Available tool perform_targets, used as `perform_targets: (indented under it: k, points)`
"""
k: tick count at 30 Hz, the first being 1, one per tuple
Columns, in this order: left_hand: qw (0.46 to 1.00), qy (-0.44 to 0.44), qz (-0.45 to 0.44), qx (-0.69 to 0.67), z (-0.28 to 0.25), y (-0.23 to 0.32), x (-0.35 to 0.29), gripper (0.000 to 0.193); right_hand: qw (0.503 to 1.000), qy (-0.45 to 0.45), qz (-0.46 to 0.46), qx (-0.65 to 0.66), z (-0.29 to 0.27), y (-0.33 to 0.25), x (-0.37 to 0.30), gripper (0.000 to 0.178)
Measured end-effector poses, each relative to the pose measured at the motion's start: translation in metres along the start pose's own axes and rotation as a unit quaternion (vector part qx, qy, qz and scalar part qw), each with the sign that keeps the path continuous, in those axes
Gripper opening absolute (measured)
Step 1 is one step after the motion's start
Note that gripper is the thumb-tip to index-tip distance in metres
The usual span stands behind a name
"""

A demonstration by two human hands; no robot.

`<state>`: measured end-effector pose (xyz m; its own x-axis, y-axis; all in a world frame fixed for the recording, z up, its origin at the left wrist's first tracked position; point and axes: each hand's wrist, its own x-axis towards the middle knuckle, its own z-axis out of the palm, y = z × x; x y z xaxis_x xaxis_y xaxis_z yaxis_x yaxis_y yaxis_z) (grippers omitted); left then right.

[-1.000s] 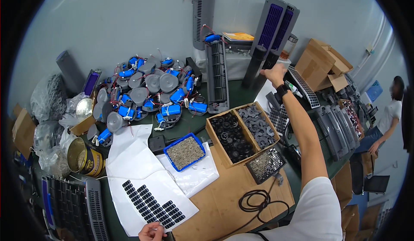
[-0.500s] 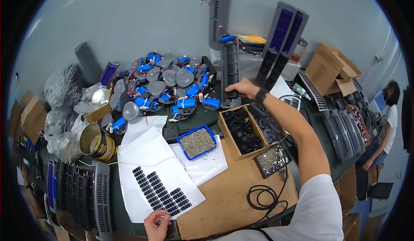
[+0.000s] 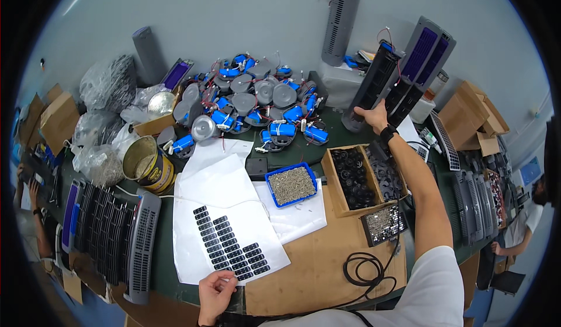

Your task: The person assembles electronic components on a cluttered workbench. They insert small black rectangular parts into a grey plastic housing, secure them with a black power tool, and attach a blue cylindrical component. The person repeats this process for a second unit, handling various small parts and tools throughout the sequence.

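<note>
Much clutter across a dark green tabletop, plain pale gray wall behind. Right hand stretched to the far side, fingers closed on the lower part of a gray casing, thumb against its near side; casing tilted, just left of a pair of purple-fronted casings. Left hand low at the near edge, fingers curled at the lower edge of a white sheet, next to rows of black stickers; cannot tell if pinching anything.

Near the middle, a blue tray full of small metal pieces; right of it, a wooden box in two compartments, black parts on the left, dark gray on the right. Nearer, flat cardboard with a looped black cable on top. Toward the back left, a heap of gray discs with blue blocks and loose wires; farther left, clear bags and a yellow-and-black tin. Open carton at the far right. At the right edge, another person in a white top; at the left edge, another person's arm.
</note>
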<state>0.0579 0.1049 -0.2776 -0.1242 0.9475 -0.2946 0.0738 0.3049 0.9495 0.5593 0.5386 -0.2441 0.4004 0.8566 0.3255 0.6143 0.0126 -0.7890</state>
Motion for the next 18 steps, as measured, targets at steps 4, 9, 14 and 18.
perform_targets:
  k: [4,9,14,18]
  points:
    - [1.0,0.002,0.009,0.002,-0.001,-0.003,0.0,0.016,0.999,-0.009,-0.008,-0.032,-0.002,-0.027,-0.025,0.098]
    - [1.0,0.007,0.015,0.018,0.001,-0.005,0.002,0.016,0.992,-0.023,0.046,-0.117,-0.005,-0.016,-0.025,0.103]
    - [0.999,0.01,0.014,0.045,-0.003,-0.007,0.0,0.015,0.995,-0.003,0.012,-0.099,0.006,-0.016,-0.025,0.078]
    - [0.999,0.004,0.034,0.036,-0.002,-0.008,0.003,0.014,0.996,-0.016,0.021,-0.081,-0.015,-0.017,-0.017,0.07]
